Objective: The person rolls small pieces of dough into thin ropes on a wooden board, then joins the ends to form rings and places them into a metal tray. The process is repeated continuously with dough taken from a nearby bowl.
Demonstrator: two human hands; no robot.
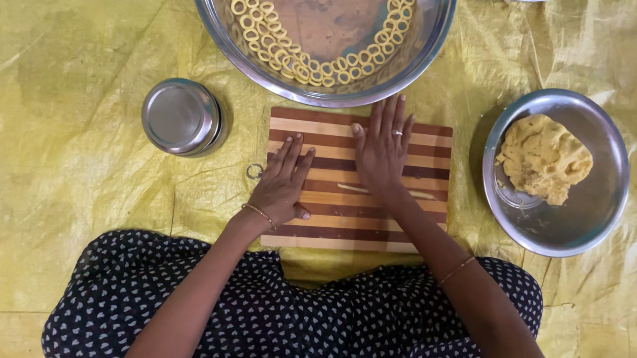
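Observation:
A striped wooden cutting board (427, 146) lies on a yellow sheet in front of my lap. My right hand (381, 150) lies flat on the board, palm down over a thin pale rope of dough (353, 188) whose ends stick out on both sides of the wrist. My left hand (282, 184) rests flat on the board's left edge with fingers together, holding nothing. A large steel bowl (217, 23) at the top holds several small dough rings (269, 35).
A steel bowl (603, 216) on the right holds a lump of yellow dough (544, 157). A small lidded steel container (181, 117) stands left of the board. A small metal ring (254, 171) lies by the board's left edge. Crumpled yellow sheet (51, 105) covers the floor.

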